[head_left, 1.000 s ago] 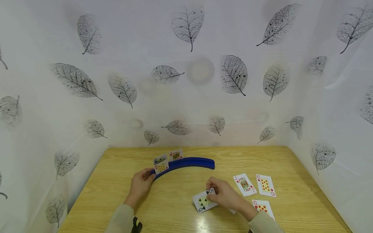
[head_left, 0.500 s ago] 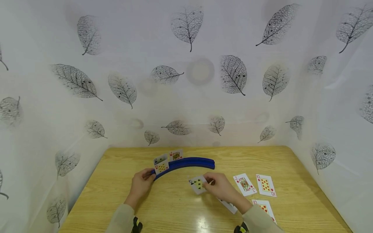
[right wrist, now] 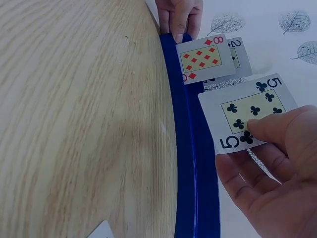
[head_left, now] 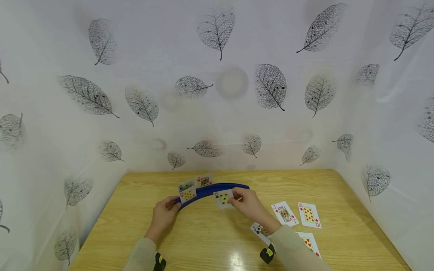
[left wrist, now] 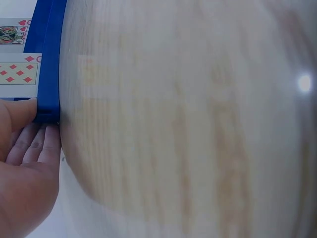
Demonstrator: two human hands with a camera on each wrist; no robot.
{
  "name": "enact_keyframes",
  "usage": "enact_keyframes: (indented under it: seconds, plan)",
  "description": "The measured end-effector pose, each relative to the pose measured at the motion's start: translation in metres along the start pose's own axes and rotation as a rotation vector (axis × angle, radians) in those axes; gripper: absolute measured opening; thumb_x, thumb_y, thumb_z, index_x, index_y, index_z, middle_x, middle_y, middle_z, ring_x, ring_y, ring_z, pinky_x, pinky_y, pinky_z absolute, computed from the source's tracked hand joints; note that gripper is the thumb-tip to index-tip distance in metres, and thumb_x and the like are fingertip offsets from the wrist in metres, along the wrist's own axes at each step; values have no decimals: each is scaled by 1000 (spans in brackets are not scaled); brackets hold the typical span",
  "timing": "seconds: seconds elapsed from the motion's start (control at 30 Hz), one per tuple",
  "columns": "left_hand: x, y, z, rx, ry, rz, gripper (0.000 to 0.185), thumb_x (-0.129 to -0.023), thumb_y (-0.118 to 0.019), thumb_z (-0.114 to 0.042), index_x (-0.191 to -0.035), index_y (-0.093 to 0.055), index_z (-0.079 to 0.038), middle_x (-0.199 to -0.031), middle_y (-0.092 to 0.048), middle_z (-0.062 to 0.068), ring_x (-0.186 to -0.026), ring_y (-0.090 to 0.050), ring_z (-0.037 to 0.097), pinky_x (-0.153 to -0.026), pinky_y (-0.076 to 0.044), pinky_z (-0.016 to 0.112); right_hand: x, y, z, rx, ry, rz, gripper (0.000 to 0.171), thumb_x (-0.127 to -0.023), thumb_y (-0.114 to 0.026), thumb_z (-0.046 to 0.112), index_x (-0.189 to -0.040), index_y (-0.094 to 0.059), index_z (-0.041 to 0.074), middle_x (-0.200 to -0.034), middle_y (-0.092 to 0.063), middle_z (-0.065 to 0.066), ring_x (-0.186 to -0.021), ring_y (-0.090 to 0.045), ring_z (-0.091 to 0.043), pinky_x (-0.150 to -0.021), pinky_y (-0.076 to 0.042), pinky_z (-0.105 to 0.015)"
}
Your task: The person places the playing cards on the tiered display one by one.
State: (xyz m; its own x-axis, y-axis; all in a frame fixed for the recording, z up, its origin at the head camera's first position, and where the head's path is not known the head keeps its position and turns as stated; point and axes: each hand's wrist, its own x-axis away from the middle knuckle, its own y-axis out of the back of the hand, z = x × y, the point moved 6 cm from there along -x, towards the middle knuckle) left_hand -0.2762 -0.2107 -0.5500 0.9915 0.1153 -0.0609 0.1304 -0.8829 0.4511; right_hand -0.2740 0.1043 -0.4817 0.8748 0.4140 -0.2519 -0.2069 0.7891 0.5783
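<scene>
A curved blue card holder (head_left: 222, 186) stands on the table, and my left hand (head_left: 164, 215) grips its left end, thumb in front in the left wrist view. Upright in it are an eight of diamonds (right wrist: 202, 59), a black two (right wrist: 241, 55) partly behind it, and a hearts face card (head_left: 205, 181). Between thumb and fingers, my right hand (head_left: 250, 206) pinches a five of clubs (right wrist: 252, 111), face toward me. In the head view this card overlaps the holder's front edge, right of the eight; whether it touches the holder I cannot tell.
Face up at the right of the wooden table (head_left: 210, 241) lie a jack of diamonds (head_left: 284, 215), a ten of diamonds (head_left: 309, 215) and a ten of hearts (head_left: 309, 244). A black jack (head_left: 259, 232) is partly covered by the right forearm. A leaf-print curtain (head_left: 230, 120) surrounds the table.
My right hand has lifted the five of clubs from the table, turned it more upright and carried it forward and left to the holder. The left hand stays put. More of the black jack shows.
</scene>
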Motion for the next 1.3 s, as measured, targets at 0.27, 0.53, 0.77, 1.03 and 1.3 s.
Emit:
enact_keyframes:
  seconds: [0.27, 0.53, 0.77, 1.03, 1.3]
  plan:
    - [0, 0, 0, 5, 2, -4, 32, -98, -70, 1, -130, -70, 5, -126, -72, 27, -119, -71, 40, -97, -63, 37, -19, -8, 7, 7, 10, -17, 22, -101, -70, 8, -82, -58, 10, -84, -71, -6, -86, -74, -23, -78, -64, -28]
    - [0, 0, 1, 12, 7, 1, 32, -98, -69, 2, -131, -69, 5, -127, -72, 27, -120, -70, 40, -98, -63, 37, -38, -21, 6, -14, -28, -3, 9, -102, -69, 11, -94, -70, 8, -87, -73, -8, -77, -68, -17, -67, -56, -23]
    - [1, 1, 0, 4, 12, -1, 32, -99, -69, 1, -130, -69, 5, -127, -71, 27, -120, -70, 41, -99, -62, 39, -53, -31, 4, 15, -35, -5, 7, -102, -70, 12, -96, -73, 10, -85, -72, -6, -70, -56, -6, -62, -49, -23]
    - [1, 1, 0, 9, 17, 5, 32, -99, -69, 1, -131, -69, 4, -127, -72, 27, -120, -70, 40, -98, -63, 39, -66, -42, 2, 44, -19, -15, 15, -100, -70, 9, -114, -76, 7, -94, -75, -5, -76, -58, -6, -67, -52, -22]
    - [-1, 1, 2, 10, 13, 6, 32, -99, -69, 0, -131, -70, 4, -126, -72, 26, -120, -71, 40, -98, -63, 39, -74, -47, -3, 60, -36, -29, 14, -100, -71, 6, -112, -77, 5, -98, -77, -8, -81, -64, -10, -71, -56, -23]
